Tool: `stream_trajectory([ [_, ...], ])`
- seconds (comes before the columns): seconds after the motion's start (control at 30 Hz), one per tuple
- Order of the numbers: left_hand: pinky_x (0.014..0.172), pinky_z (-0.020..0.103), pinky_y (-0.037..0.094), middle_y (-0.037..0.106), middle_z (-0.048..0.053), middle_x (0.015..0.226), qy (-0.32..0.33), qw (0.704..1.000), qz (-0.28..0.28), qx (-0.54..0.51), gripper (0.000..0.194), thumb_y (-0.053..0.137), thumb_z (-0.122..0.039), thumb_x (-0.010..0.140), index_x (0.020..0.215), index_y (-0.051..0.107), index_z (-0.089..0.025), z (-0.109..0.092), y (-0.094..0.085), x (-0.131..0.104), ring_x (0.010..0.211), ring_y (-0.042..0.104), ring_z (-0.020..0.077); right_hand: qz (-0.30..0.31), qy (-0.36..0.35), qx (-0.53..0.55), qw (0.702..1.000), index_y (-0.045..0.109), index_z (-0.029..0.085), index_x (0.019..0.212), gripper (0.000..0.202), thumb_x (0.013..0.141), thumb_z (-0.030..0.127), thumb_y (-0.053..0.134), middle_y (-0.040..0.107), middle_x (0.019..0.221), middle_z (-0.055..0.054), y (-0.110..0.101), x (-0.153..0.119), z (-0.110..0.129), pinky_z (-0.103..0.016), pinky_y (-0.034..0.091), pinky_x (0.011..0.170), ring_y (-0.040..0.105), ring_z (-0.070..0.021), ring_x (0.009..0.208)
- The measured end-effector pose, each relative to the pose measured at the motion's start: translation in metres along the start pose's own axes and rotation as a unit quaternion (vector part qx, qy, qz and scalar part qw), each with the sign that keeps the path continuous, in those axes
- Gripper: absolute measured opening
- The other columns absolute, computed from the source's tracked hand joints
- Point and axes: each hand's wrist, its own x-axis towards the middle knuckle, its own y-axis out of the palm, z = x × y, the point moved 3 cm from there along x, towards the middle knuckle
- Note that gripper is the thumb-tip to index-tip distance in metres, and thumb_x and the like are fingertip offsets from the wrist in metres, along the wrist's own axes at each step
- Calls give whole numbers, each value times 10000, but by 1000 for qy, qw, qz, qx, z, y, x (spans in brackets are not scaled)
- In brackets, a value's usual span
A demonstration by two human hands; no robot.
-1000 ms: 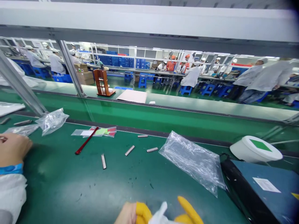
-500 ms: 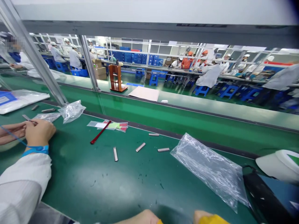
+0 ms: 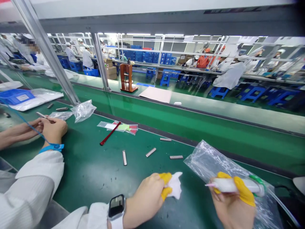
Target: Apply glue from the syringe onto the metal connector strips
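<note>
Left hand (image 3: 147, 194) rises, pinching crumpled white cloth (image 3: 176, 186). Over a clear plastic bag (image 3: 202, 156), right hand (image 3: 234, 203) clasps a white pink-tipped tube (image 3: 225, 185).

no words, brands or numbers are showing legibly, a white label (image 3: 23, 97) is sitting on the blue tray (image 3: 9, 101) at the left, its print is appearing too small to read, a smartwatch (image 3: 116, 205) on the near side is displaying nothing decipherable

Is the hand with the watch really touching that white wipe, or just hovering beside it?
Touching. The head view shows the left hand pinching the white wipe between its yellow-covered fingers.
</note>
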Motion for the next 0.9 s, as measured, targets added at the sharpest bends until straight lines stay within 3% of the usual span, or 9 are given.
stream_trajectory([
  [0.1,1031,539,416,600,209,1257,11,999,-5,48,302,465,-165,908,1145,638,-93,-2,-4,0,1253,492,363,-52,4,-11,999,616,195,673,287,570,414,772,616,579,25,4,-4,-4,-236,349,340,342,-49,323],
  [0.23,1031,513,447,567,169,1322,47,991,-23,123,387,464,-196,913,1288,537,-133,10,-28,-15,1239,519,322,-45,24,-21,998,624,186,665,297,599,442,760,601,530,15,5,-7,-7,-221,307,329,347,-55,323],
  [0.33,1097,507,384,409,144,1473,20,981,-118,153,710,642,-287,827,1452,318,-195,45,-62,-29,1352,394,317,-31,50,-22,998,645,171,671,326,606,469,760,479,404,54,5,-6,-9,-214,304,331,307,-51,302],
  [0.4,1120,535,334,311,170,1521,-46,973,-174,146,950,756,-400,716,1481,231,-197,76,-82,-36,1400,295,350,-19,67,-22,997,654,163,675,339,600,473,768,431,370,64,5,-6,-10,-221,327,341,321,-60,301],
  [0.47,1123,545,316,278,198,1528,-95,975,-164,115,1050,780,-452,661,1487,195,-170,104,-92,-39,1405,273,368,-10,81,-21,996,648,157,659,345,586,465,786,447,377,52,7,-6,-10,-227,343,347,351,-69,308],
  [0.53,1122,526,322,287,191,1526,-108,982,-135,72,1012,757,-464,676,1479,213,-176,123,-92,-40,1400,295,353,1,96,-22,995,630,152,631,364,570,465,807,445,375,45,12,-8,-10,-217,331,342,346,-61,304],
  [0.63,1117,495,342,353,153,1502,-88,987,-130,27,870,712,-439,722,1447,287,-216,135,-86,-38,1377,357,314,16,123,-26,992,616,146,634,429,518,489,844,385,359,71,22,-13,-10,-174,259,322,259,-19,292],
  [0.77,1111,489,353,457,115,1436,-69,986,-151,15,662,644,-405,785,1375,397,-234,136,-81,-34,1323,435,281,50,145,-47,987,558,158,614,491,456,478,895,342,393,96,29,-18,-13,-150,207,321,203,2,325],
  [0.9,1103,496,361,488,109,1411,-71,984,-160,19,602,631,-378,796,1343,431,-225,131,-76,-37,1300,453,280,105,176,-56,977,571,157,663,471,532,486,881,328,428,103,25,-21,-19,-144,216,360,194,1,370],
])
